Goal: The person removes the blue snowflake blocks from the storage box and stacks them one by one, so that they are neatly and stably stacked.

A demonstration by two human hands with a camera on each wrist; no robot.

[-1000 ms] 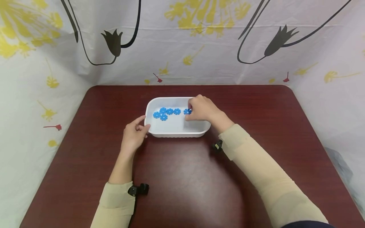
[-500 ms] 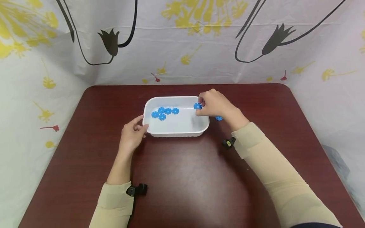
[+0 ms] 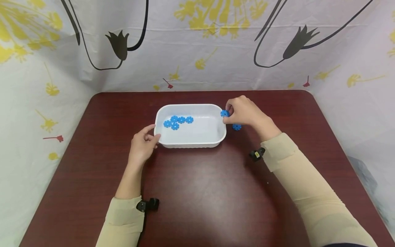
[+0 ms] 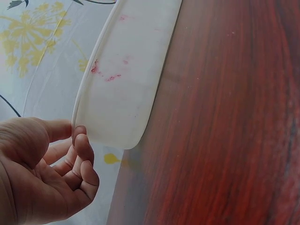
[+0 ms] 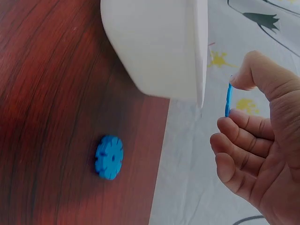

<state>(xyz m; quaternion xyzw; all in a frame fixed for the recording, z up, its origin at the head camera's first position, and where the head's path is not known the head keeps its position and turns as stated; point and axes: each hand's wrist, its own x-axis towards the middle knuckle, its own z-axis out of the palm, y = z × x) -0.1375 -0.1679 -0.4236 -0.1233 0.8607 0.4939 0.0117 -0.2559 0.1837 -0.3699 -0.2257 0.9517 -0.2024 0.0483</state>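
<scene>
A white plastic tray [image 3: 197, 135] stands on the table, with several blue notched plastic discs [image 3: 175, 126] lying toward its left side. My left hand [image 3: 143, 145] holds the tray's left end, thumb and finger pinching the rim [image 4: 78, 105] in the left wrist view. Just past the tray's right end, my right hand [image 3: 243, 111] pinches one blue notched disc [image 3: 224, 113] between thumb and forefinger. The right wrist view shows that held disc [image 5: 228, 100] edge-on, higher than the table. Below it, a short stack of blue discs [image 5: 109, 157] sits on the wood.
The dark red table [image 3: 197, 192] reaches back to a hanging white cloth [image 3: 191, 75] printed with flowers. Reddish smudges [image 4: 112, 76] mark the tray's outer wall in the left wrist view. Each wrist wears a small black camera [image 3: 256, 154].
My right hand has lifted a disc out of the tray and carried it right, past the tray's end. The stack beside the tray has come into sight. My left hand keeps its hold.
</scene>
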